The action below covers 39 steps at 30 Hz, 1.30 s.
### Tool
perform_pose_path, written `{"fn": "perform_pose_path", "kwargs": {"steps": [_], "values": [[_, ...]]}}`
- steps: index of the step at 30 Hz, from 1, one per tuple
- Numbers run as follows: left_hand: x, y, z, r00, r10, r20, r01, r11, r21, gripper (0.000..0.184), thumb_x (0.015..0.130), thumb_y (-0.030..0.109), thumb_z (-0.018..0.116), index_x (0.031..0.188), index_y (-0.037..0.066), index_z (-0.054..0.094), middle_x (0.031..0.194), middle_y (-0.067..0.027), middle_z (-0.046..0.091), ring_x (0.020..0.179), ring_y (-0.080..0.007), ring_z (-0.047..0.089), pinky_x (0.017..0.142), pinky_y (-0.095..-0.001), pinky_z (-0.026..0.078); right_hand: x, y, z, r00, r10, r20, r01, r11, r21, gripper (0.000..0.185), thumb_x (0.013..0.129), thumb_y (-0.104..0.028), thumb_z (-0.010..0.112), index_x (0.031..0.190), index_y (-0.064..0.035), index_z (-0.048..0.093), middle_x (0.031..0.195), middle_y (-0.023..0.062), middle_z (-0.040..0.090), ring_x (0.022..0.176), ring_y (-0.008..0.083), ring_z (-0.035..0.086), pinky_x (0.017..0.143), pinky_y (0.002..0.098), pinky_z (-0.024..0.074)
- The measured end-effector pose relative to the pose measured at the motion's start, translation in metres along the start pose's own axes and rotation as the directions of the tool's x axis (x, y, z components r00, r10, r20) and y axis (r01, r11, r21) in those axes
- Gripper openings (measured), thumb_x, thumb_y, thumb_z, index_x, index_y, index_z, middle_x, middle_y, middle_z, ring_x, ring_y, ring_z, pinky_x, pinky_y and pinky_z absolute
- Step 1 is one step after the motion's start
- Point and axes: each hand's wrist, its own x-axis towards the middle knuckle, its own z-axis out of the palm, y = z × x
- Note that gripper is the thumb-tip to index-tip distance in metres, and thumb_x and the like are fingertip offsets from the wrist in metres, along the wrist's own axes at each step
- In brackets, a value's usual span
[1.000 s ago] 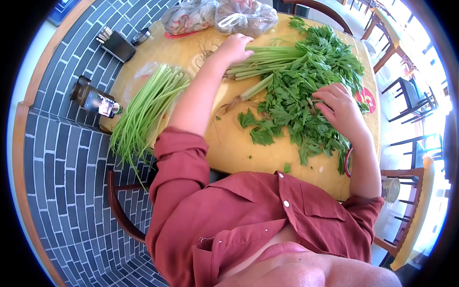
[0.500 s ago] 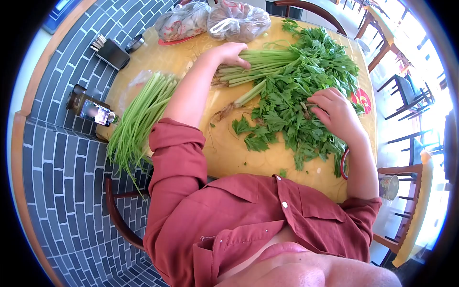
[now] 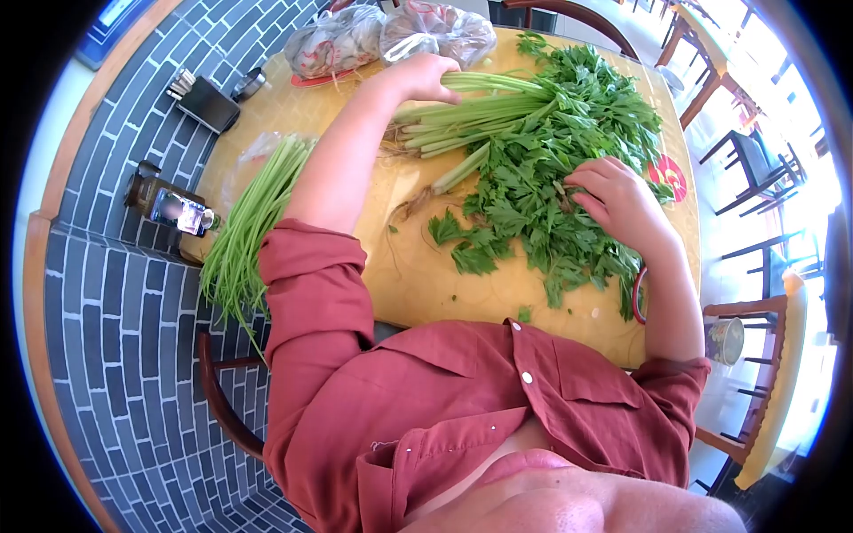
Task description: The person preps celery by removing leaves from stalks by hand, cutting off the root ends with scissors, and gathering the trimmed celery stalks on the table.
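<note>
Leafy celery (image 3: 569, 151) lies across the table, its pale stalks and roots pointing left. My left hand (image 3: 426, 78) is at the upper stalks (image 3: 493, 83), its thumb and fingers curled round some of them at their left end. My right hand (image 3: 613, 195) rests at the leaves with its fingers bent; a thin brownish stem shows at the fingertips. Below the main bunch a single stalk with brown roots (image 3: 418, 202) lies apart. To the left of my left forearm is a pile of thin trimmed green stalks (image 3: 258, 213) beside a clear plastic bag (image 3: 259, 147).
Two tied plastic bags (image 3: 333, 43) (image 3: 437, 34) stand at the table's far edge. A chopstick holder (image 3: 206, 102) and a phone (image 3: 180, 213) are by the brick wall. Wooden chairs (image 3: 755, 382) stand at the right. Leaf scraps (image 3: 524, 314) lie near the table's front edge.
My left hand has moved up and slightly left, lifting some stalks away from the others. My right hand stays at the leaves. The whole view has shifted slightly.
</note>
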Motion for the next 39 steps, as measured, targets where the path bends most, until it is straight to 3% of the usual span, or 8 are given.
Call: {"fn": "perform_pose_path", "kwargs": {"steps": [8,15,22,25,28,32,35,39], "values": [[0.009,0.023,-0.004,0.999,0.010,-0.034,0.002,0.941,0.337,0.025,0.079,0.013,0.059,0.104,0.006,0.056,0.086,-0.0145,0.062,0.088,-0.0329,0.060,0.076,-0.0421,0.047,-0.002,0.002,0.001,1.000,0.003,0.028,-0.003,1.000,-0.012,0.018,0.078,-0.013,0.062,0.094,-0.0060,0.063,0.092,0.0078,0.059,0.090,0.0271,0.055,0.080,0.0365,0.0463],[0.004,0.065,-0.059,0.961,0.191,-0.200,-0.078,0.881,0.466,0.019,0.086,0.012,0.055,0.105,0.011,0.057,0.083,-0.0089,0.064,0.072,-0.0203,0.063,0.064,-0.0356,0.051,-0.005,0.003,-0.001,0.999,0.015,0.033,-0.015,1.000,-0.009,0.019,0.077,-0.015,0.063,0.095,-0.0061,0.062,0.094,0.0082,0.059,0.092,0.0274,0.055,0.082,0.0376,0.0456],[-0.001,0.102,-0.096,0.985,0.118,-0.122,-0.049,0.884,0.466,0.020,0.087,0.018,0.056,0.106,0.012,0.058,0.084,-0.0072,0.065,0.074,-0.0212,0.064,0.067,-0.0381,0.050,-0.004,0.002,-0.009,0.999,0.016,0.031,-0.014,0.999,-0.040,0.023,0.078,-0.014,0.063,0.099,-0.0050,0.062,0.100,0.0084,0.059,0.096,0.0280,0.053,0.085,0.0381,0.0442],[0.013,0.070,-0.069,0.999,0.036,-0.023,-0.023,0.910,0.415,0.021,0.086,0.018,0.057,0.106,0.010,0.058,0.094,-0.0079,0.064,0.084,-0.0213,0.062,0.072,-0.0373,0.049,-0.006,0.002,-0.010,0.998,0.017,0.056,-0.015,0.999,-0.043,0.024,0.078,-0.014,0.063,0.100,-0.0049,0.061,0.102,0.0081,0.059,0.097,0.0280,0.053,0.085,0.0379,0.0440],[0.022,-0.001,0.003,0.911,0.231,-0.342,-0.017,0.850,0.526,0.020,0.085,0.017,0.059,0.103,0.008,0.059,0.101,-0.0099,0.061,0.093,-0.0216,0.058,0.077,-0.0356,0.048,-0.006,0.002,-0.010,0.996,0.018,0.084,-0.015,0.999,-0.032,0.024,0.078,-0.014,0.064,0.100,-0.0053,0.061,0.102,0.0080,0.059,0.097,0.0281,0.053,0.086,0.0376,0.0439],[-0.024,0.031,0.016,0.998,0.025,-0.062,-0.010,0.970,0.242,0.023,0.084,0.021,0.060,0.101,0.006,0.058,0.104,-0.0127,0.058,0.094,-0.0225,0.056,0.080,-0.0353,0.046,-0.006,0.004,-0.007,0.996,0.028,0.090,-0.026,0.999,-0.026,0.023,0.078,-0.014,0.063,0.100,-0.0059,0.062,0.100,0.0078,0.059,0.097,0.0278,0.053,0.086,0.0373,0.0437],[-0.055,0.047,0.042,0.990,0.033,0.137,-0.026,0.999,-0.047,0.032,0.080,0.027,0.064,0.101,0.004,0.056,0.095,-0.0136,0.060,0.087,-0.0239,0.058,0.077,-0.0357,0.047,-0.004,0.006,-0.006,0.995,0.017,0.097,-0.014,0.999,-0.029,0.022,0.079,-0.014,0.063,0.099,-0.0056,0.062,0.101,0.0078,0.060,0.098,0.0271,0.053,0.087,0.0374,0.0438],[-0.082,0.056,0.075,0.993,-0.008,0.118,0.008,1.000,-0.006,0.031,0.075,0.015,0.064,0.101,0.001,0.053,0.094,-0.0189,0.059,0.089,-0.0354,0.057,0.078,-0.0405,0.046,-0.001,0.003,-0.008,0.998,0.045,0.042,-0.043,0.998,-0.045,0.022,0.082,-0.018,0.061,0.099,-0.0049,0.063,0.102,0.0089,0.061,0.098,0.0272,0.054,0.087,0.0373,0.0442]]}}
